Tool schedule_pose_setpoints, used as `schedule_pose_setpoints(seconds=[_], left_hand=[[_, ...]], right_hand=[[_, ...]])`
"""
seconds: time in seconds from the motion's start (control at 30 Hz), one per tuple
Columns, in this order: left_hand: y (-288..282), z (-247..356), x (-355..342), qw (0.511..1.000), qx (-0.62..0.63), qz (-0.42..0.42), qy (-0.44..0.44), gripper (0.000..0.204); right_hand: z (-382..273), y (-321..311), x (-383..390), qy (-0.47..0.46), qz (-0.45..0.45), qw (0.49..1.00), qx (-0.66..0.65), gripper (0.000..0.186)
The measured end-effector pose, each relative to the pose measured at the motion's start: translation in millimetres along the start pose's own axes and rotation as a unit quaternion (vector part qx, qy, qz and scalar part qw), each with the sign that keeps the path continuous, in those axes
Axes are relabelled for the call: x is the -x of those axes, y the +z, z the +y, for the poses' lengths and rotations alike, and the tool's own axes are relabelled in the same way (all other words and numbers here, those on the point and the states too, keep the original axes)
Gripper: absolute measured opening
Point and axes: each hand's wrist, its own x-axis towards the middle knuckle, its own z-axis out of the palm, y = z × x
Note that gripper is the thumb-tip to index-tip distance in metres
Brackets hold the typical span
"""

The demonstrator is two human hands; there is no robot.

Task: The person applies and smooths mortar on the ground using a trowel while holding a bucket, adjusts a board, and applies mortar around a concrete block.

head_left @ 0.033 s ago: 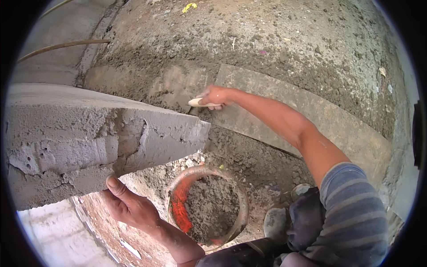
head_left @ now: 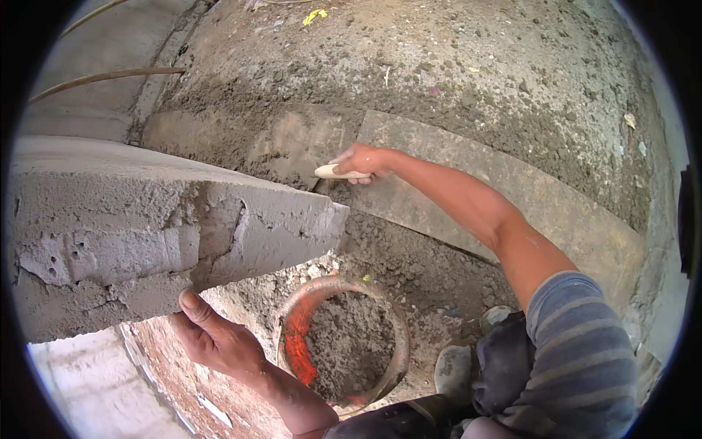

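Note:
My right hand (head_left: 358, 162) is closed around the pale, rounded handle of a trowel (head_left: 333, 172); its blade is mostly hidden. The hand is low over the ground, where damp grey mortar (head_left: 292, 162) meets the near left end of a long flat slab (head_left: 504, 183). Off to the left, my left hand (head_left: 223, 344) grips the lower edge of a rough concrete wall end (head_left: 110, 249). Its thumb presses on the face, and the other fingers are partly hidden behind the edge. Between my arms stands a round bucket (head_left: 401, 344), stained orange inside and holding grey mortar.
The concrete wall end juts in from the left, close to the trowel. Loose soil and rubble (head_left: 482, 80) spread beyond the slab. A thin curved rod (head_left: 110, 76) sticks out at the upper left. My shoe (head_left: 453, 369) is just right of the bucket.
The whole view has shifted very slightly. Both hands keep their holds, with the right hand a touch farther right and nearer.

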Motion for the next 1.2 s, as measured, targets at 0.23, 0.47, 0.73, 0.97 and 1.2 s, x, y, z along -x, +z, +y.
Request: schedule_pose_setpoints(seconds=[0.23,0.47,0.73,0.97,1.2], left_hand=[[-5,-7,-1,0.999,0.046,-0.004,-0.016,0.052],[11,1,0,0.993,-0.006,0.055,-0.102,0.065],[6,1,-1,0.999,-0.042,0.020,-0.022,0.057],[34,-48,-3,0.964,-0.009,0.009,0.265,0.046],[-34,2,61,0.853,0.109,-0.494,0.131,0.051]], right_hand=[[-23,0,165,-0.062,0.109,0.988,-0.095,0.058],[-20,37,320,0.002,0.223,0.973,-0.052,0.062],[23,60,357,-0.116,0.020,0.911,0.396,0.058],[100,20,401,0.204,0.340,0.804,0.443,0.044],[104,45,400,0.075,0.506,0.791,0.335,0.038]])
